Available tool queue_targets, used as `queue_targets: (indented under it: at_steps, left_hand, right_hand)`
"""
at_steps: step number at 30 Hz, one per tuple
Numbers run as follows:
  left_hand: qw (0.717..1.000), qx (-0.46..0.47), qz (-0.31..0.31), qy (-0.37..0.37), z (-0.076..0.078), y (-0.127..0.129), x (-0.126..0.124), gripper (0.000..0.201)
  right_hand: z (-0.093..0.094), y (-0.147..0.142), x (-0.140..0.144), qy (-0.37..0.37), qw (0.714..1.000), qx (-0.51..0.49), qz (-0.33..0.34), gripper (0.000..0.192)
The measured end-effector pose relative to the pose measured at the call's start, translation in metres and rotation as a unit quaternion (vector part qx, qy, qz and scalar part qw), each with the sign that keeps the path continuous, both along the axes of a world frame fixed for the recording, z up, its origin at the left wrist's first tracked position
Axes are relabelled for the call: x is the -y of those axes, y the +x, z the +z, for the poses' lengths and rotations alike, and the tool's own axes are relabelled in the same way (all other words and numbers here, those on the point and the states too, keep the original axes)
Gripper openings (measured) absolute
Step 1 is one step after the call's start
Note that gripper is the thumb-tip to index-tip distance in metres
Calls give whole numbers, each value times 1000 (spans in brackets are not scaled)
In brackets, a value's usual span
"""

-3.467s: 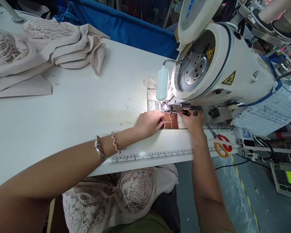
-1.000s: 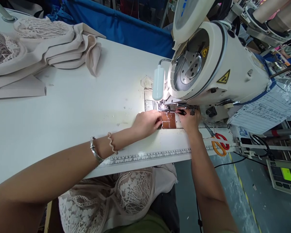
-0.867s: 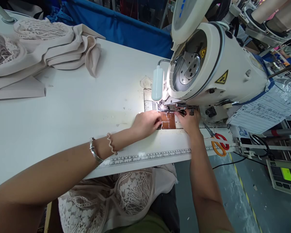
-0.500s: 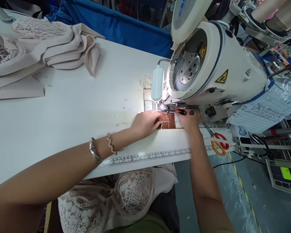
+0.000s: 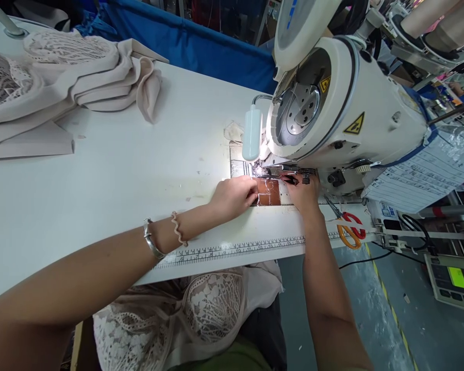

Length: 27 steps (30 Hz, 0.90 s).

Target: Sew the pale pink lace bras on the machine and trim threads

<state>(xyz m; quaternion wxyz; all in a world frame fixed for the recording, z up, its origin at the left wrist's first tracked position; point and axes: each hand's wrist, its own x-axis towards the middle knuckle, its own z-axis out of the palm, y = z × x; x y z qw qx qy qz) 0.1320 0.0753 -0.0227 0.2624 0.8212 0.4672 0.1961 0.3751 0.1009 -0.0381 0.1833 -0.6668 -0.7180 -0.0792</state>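
Note:
My left hand (image 5: 235, 196) rests on the table just left of the sewing machine's brown plate (image 5: 268, 192). Its fingers are curled closed, and whatever they pinch is hidden. On the plate's other side, my right hand (image 5: 304, 193) reaches in under the machine head, fingers closed beside a small black piece (image 5: 291, 180); part of the hand is covered by the machine's fittings, and what it grips is unclear. Between and beyond both hands lies the lit needle area of the sewing machine (image 5: 351, 103). A beige lace bra (image 5: 212, 304) lies across my lap.
Beige lace garments (image 5: 100, 77) are piled at the back left of the table. Scissors (image 5: 348, 229) with red and orange handles lie right of my right forearm. A ruler strip (image 5: 235, 251) runs along the front edge. A small lamp (image 5: 252, 133) hangs beside the needle.
Both hands keep the same place and pose beside the plate. The whole view has shifted very slightly.

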Motion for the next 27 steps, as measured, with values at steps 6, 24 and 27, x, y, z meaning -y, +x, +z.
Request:
queue_targets:
  at_steps: [6, 24, 27]
  left_hand:
    - [1000, 3, 1, 4, -1, 1, 0, 15]
    - [1000, 12, -1, 12, -3, 0, -1, 16]
    - [1000, 18, -2, 21, -4, 0, -1, 17]
  right_hand:
    - [-2, -6, -4, 23, 999, 24, -11, 17]
    - [-4, -7, -3, 25, 999, 25, -34, 18]
    - [0, -7, 2, -3, 999, 13, -36, 19]
